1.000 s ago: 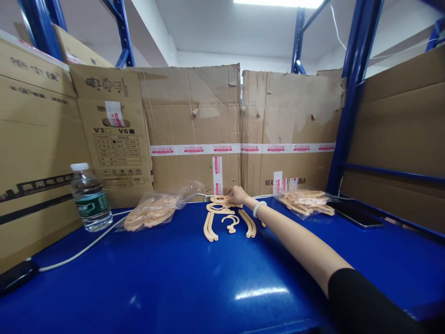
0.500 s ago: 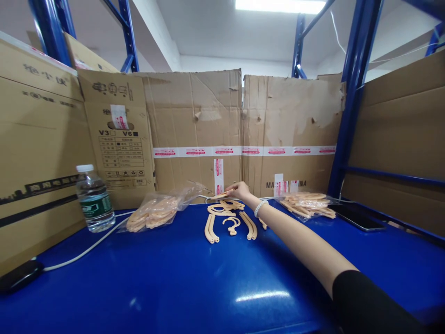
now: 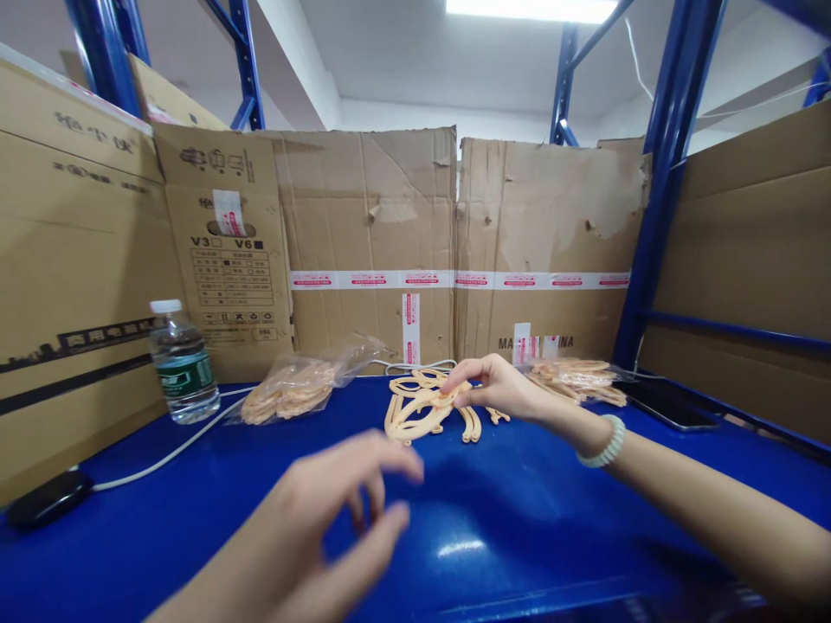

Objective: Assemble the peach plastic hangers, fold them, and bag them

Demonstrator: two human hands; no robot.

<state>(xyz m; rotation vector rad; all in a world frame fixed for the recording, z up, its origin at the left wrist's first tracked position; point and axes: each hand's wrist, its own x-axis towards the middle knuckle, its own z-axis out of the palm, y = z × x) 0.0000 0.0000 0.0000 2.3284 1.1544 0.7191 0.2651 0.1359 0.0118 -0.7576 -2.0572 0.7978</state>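
Observation:
My right hand (image 3: 497, 385) pinches a beige plastic folding hanger (image 3: 415, 422) by its upper part, held above the blue table with its curved arms reaching left. Nearer to me, my left hand (image 3: 338, 510) is raised over the table, smeared by motion, with thumb and fingers apart and nothing in them. Under and behind the held hanger lie loose beige hanger arms (image 3: 476, 426) and another hanger (image 3: 403, 383) at the back. The held piece and my right hand partly cover them.
On the left are a bag of beige hanger pieces (image 3: 292, 396), a water bottle (image 3: 185, 368), a black device (image 3: 48, 499) and a white cable (image 3: 162, 459). A second bag (image 3: 575, 378) and a phone (image 3: 672, 405) lie right. Cardboard boxes (image 3: 370, 234) wall the back of the blue table (image 3: 519, 536).
My right hand has lifted a hanger from the back of the table and brought it towards me. My left hand has come into view from below.

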